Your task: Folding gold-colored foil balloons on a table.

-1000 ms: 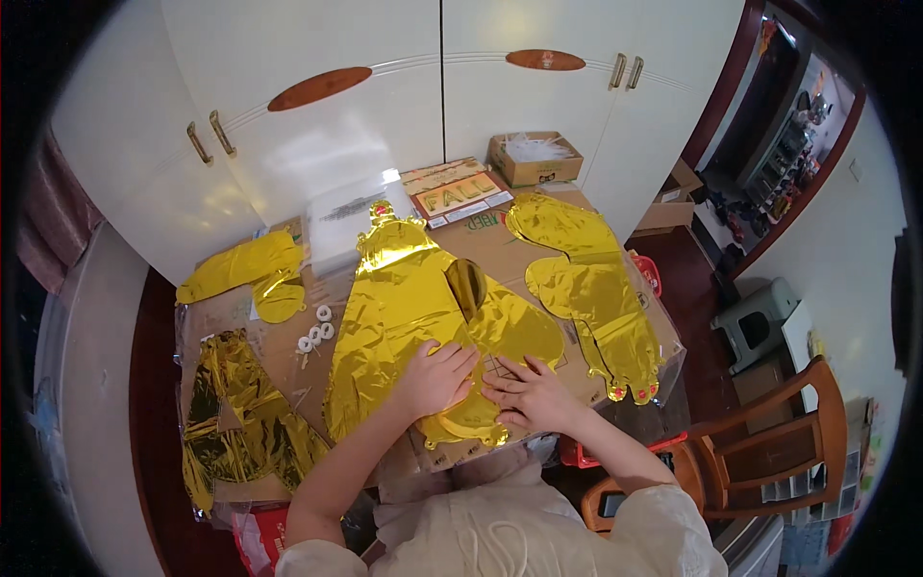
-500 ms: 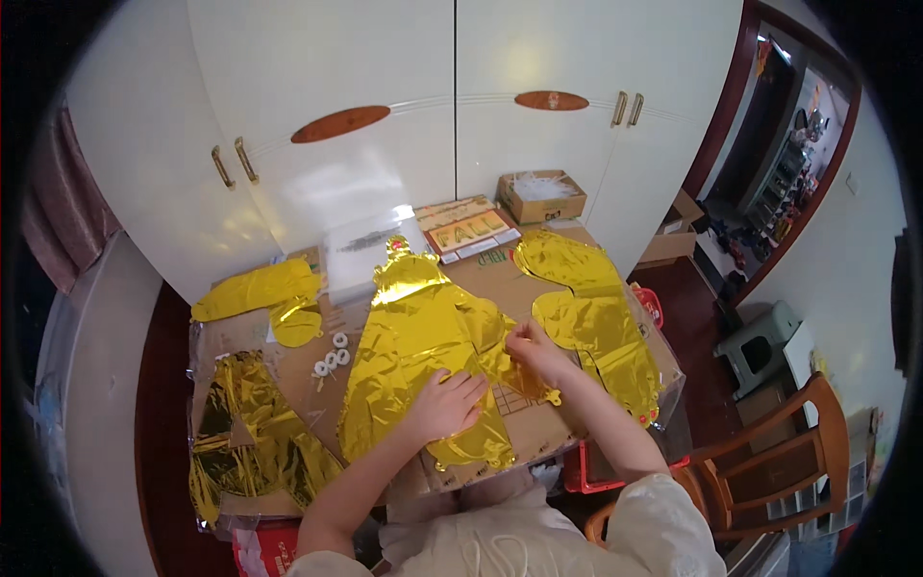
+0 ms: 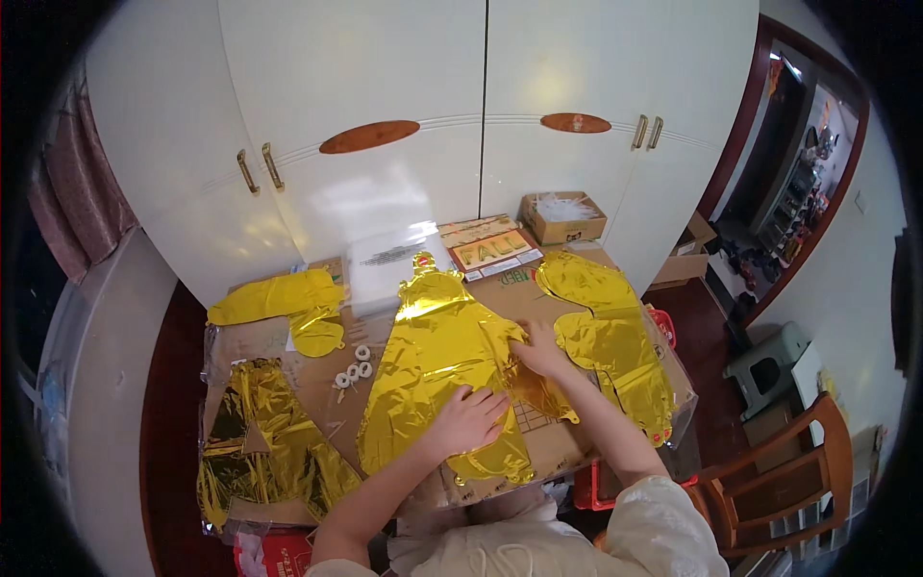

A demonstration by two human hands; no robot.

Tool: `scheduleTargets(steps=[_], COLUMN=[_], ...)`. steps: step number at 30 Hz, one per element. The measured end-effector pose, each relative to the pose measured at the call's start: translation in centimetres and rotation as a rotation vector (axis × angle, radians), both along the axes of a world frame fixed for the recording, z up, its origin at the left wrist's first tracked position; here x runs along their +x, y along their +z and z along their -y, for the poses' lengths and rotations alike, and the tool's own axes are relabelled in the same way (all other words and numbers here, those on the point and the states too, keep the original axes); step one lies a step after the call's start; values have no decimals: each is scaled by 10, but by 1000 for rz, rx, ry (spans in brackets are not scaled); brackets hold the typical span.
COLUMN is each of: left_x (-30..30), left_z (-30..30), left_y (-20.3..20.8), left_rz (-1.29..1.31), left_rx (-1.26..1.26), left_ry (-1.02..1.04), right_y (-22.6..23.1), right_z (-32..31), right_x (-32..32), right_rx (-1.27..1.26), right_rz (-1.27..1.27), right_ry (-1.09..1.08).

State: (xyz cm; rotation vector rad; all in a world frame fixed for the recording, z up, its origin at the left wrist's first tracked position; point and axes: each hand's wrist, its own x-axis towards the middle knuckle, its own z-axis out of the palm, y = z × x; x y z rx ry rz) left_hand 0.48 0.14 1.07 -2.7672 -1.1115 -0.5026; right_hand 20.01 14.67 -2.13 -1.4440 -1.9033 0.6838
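A flat, uninflated gold foil balloon (image 3: 433, 348) lies in front of me on the cardboard-covered table, its narrow tabbed end pointing away. My left hand (image 3: 469, 420) rests palm down on its near part, fingers stretched out. At the balloon's right edge, my right hand (image 3: 541, 352) has its fingers bent together on the foil, which is bunched up there. Part of the foil beneath that wrist hangs over a grid printed on the cardboard. Exactly how the fingertips grip is partly hidden.
More gold foil balloons lie at the right (image 3: 625, 332), far left (image 3: 288, 298) and near left (image 3: 269, 438). Small white rolls (image 3: 354, 369) sit beside the middle balloon. Behind are a clear plastic stack (image 3: 389, 269), a flat printed box (image 3: 490, 252) and an open carton (image 3: 565, 219). A wooden chair (image 3: 779, 471) stands right.
The view has shifted, so everything sits slightly lower and further right. My right hand has moved slightly along the balloon's right edge, and the foil there lies flatter. My left hand stays on the balloon.
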Motion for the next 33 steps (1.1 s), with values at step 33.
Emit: scheduleTargets(steps=[33], left_x=[-2], left_z=[0], left_y=[1], left_rz=[8], left_rx=[-36], left_ry=[-7], right_y=[25], right_z=[-15], right_x=[-17], right_rx=[344], right_rz=[493], right_ry=[641])
